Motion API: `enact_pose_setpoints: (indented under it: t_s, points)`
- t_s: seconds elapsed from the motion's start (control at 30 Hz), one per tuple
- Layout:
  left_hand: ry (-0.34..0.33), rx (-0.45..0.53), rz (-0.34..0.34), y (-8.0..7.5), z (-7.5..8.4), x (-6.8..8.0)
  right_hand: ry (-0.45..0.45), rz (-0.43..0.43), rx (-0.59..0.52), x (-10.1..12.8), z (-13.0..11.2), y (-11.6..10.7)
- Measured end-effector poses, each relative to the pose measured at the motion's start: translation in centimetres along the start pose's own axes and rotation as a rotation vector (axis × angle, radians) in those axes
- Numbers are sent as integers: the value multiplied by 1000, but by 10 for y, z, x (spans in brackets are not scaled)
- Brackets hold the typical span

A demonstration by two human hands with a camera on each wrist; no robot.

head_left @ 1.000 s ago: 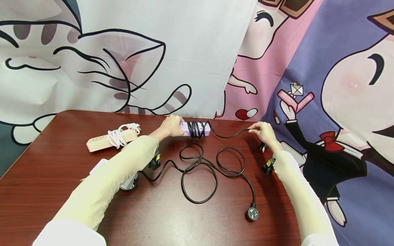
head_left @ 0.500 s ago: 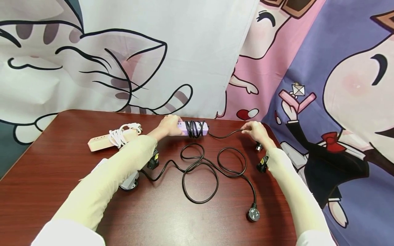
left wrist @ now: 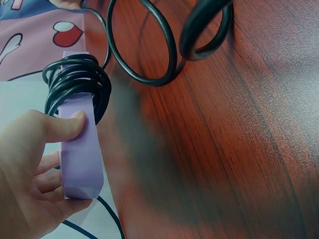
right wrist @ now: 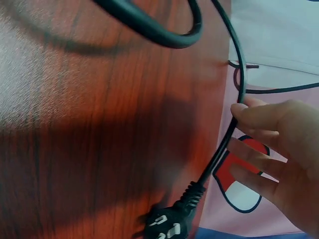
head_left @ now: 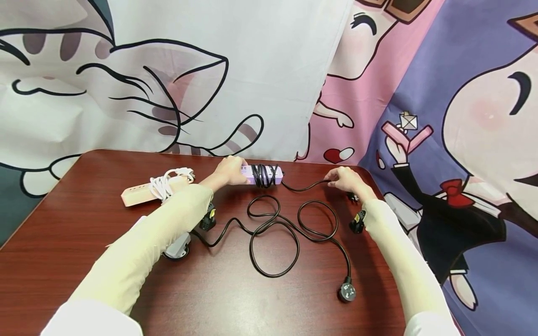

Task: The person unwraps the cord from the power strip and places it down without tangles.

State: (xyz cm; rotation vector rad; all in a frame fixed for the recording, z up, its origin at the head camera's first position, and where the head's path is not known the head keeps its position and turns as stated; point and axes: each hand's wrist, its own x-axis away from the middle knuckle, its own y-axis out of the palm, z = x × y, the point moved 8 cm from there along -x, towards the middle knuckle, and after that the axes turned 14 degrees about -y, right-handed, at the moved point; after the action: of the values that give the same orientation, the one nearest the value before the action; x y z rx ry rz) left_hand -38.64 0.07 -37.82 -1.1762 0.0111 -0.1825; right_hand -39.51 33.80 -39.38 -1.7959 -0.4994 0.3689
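At the back of the table, my left hand (head_left: 229, 171) grips one end of a purple power strip (left wrist: 82, 144). The left wrist view has the thumb lying along its face and the other fingers behind. Several turns of its black cord (head_left: 303, 190) are wound round the middle of the strip. To the right, my right hand (head_left: 345, 180) pinches that cord between thumb and forefinger, other fingers loosely bent. A short way below the pinch, in the right wrist view, hangs the cord's black three-pin plug (right wrist: 168, 224).
A thicker black cable (head_left: 274, 276) lies in loops mid-table, ending in a round plug (head_left: 347, 292). It runs to a grey-white device (head_left: 178, 246) partly under the left sleeve. A cream power strip (head_left: 140, 194) with white cord lies back left. A patterned curtain (head_left: 277, 84) hangs behind.
My right hand has moved left toward the strip with the cord and plug. The raised bit of cord at the strip's right end has dropped. My left hand keeps its grip.
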Motion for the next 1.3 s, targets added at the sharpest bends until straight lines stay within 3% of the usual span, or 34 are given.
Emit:
enact_pose_setpoints:
  t_s: [0.3, 0.63, 0.93, 1.3]
  points:
    - [7, 1, 6, 0, -1, -1, -103, 146, -65, -13, -24, -16]
    - [8, -4, 10, -1, 3, 3, -298, 279, -61, -35, -79, -24]
    - [18, 3, 19, -2, 8, 6, -443, 299, 59, -56, -125, -21]
    - [20, -3, 19, -2, 8, 8, -569, 305, 79, -67, -150, -9]
